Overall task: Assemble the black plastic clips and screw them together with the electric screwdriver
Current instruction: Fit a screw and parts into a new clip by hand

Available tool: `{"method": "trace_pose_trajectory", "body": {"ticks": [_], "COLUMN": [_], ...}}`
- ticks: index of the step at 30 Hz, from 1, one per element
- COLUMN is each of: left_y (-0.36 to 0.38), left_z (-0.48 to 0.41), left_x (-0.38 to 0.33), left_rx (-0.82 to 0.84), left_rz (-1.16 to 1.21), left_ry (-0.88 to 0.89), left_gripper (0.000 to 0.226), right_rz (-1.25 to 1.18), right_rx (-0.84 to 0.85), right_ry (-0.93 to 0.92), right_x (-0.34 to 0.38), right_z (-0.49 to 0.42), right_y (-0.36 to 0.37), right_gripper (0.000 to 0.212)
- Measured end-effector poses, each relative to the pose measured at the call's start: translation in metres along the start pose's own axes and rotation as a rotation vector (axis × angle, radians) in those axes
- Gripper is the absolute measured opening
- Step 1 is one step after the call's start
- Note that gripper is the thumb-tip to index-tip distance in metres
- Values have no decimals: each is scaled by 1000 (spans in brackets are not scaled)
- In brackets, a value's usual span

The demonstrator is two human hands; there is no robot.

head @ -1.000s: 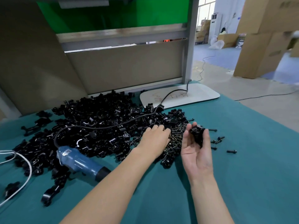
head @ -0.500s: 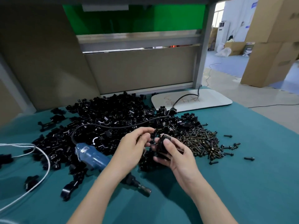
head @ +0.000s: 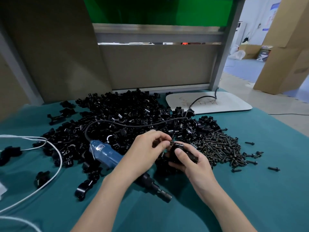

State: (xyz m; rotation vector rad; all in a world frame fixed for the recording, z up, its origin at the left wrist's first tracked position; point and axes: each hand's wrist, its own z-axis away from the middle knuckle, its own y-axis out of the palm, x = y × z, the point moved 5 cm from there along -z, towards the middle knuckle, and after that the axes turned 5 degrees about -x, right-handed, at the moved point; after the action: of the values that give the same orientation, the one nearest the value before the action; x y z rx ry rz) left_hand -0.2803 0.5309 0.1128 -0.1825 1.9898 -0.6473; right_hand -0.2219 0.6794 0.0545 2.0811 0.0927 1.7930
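- The worktop [head: 250, 190], covered in teal cloth, fills the lower frame.
- The clip pile [head: 127, 114] spreads across the centre and left, a loose tangle of glossy black plastic pieces, with a few strays at the left edge.
- The screw heap [head: 219, 148] lies right of centre, touching the pile. The screws are dark and short, and some are scattered further right.
- The screwdriver [head: 107, 154] lies unheld at centre left. Its blue body rests on the pile's near edge, and its black nose points to the lower centre under the left forearm.
- The right hand [head: 192, 163], at centre, curls round the clip [head: 179, 152] with the thumb pressed on top. The clip is black and blocky, and whether it is two halves already mated cannot be told.
- The left hand [head: 147, 148], just left of it, has its fingertips pinched together on what seems a screw [head: 170, 141], whose tip is at the clip's upper edge.
- The step appears to be seating the screw in the clip by hand.
- Next, I judge, the screw must stand straight in its hole. The left hand must then let go and pick up the screwdriver while the right hand keeps the clip steady.
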Motion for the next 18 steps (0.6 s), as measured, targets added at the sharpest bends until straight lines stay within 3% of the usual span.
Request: {"method": "trace_pose_trajectory", "body": {"ticks": [8, 12, 16, 18], "left_y": [2, 7, 12, 12], "left_z": [2, 3, 4, 4], "left_x": [0, 5, 8, 8], "left_rx": [22, 19, 44, 55], "left_rz": [35, 193, 269, 279], "left_ry": [-20, -146, -211, -200], "left_gripper": [13, 5, 17, 12], "right_rz": [17, 58, 63, 55], "right_rx": [31, 46, 65, 53], "right_ry": [-8, -30, -44, -36], "right_x": [0, 1, 3, 2], "right_z": [2, 3, 5, 4], "right_y": [0, 0, 2, 2], "right_gripper": [36, 24, 27, 29]}}
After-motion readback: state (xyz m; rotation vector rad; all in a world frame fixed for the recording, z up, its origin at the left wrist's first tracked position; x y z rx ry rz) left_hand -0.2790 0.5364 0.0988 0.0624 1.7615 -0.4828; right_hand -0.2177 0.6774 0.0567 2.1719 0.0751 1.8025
